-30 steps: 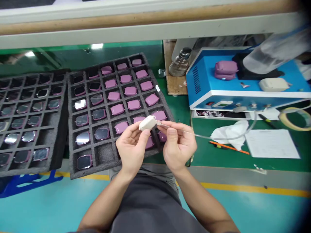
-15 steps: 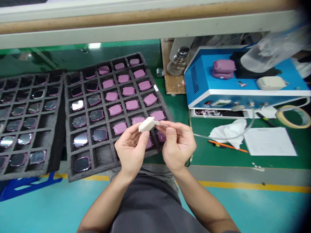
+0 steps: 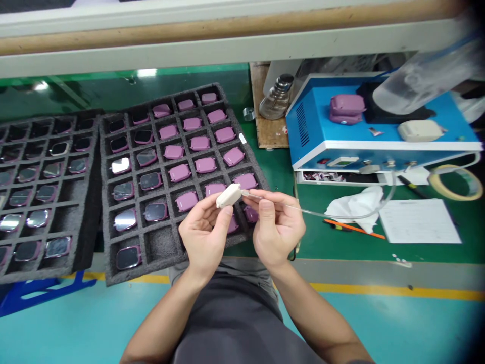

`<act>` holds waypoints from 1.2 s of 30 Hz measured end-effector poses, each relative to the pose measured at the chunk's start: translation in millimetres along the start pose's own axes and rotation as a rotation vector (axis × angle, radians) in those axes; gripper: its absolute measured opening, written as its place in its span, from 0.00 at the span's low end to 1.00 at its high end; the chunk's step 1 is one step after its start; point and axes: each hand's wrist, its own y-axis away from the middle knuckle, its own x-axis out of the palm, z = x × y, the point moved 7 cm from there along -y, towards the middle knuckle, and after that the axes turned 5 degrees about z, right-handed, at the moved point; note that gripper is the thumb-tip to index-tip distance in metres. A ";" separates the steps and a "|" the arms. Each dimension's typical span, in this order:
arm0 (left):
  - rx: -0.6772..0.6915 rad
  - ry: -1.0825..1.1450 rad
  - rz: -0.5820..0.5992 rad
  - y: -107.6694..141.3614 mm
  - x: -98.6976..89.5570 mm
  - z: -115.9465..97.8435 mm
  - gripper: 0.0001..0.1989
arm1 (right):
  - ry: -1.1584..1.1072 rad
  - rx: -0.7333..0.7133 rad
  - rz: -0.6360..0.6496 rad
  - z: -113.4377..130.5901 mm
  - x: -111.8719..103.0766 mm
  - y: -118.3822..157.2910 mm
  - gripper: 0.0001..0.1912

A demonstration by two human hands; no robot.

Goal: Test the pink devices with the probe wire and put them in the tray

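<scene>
Between the thumb and fingers of my left hand is a cream-coloured watch case, tilted with its right end up. My right hand is closed on a thin clear tube, whose narrow tip meets the right end of the case. From there the tube curves right towards the front of a blue machine. Both hands are over the lower right part of a grey foam tray, which holds purple watch cases and dark-screened watch faces in its compartments. My hands hide some cases behind them.
Another foam tray lies at the left. On the machine sit purple cases and a cream case. Right of my hands are crumpled tissue, an orange stick, paper and a tape roll. A glass bottle stands behind.
The view has shifted very slightly. My hands, the watch case and the tube keep practically the same position, with the tip still at the end of the case.
</scene>
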 end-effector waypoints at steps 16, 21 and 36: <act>0.018 -0.062 0.016 0.0 1.7 -2.7 0.14 | 0.017 0.038 0.025 -0.8 0.1 0.3 0.02; 0.025 -0.070 0.024 -1.1 1.3 -2.8 0.14 | 0.006 0.047 0.031 -1.9 0.3 0.6 0.03; 0.047 -0.099 0.004 -4.9 -1.3 -4.1 0.14 | -0.024 0.010 0.078 0.7 8.1 -7.7 0.03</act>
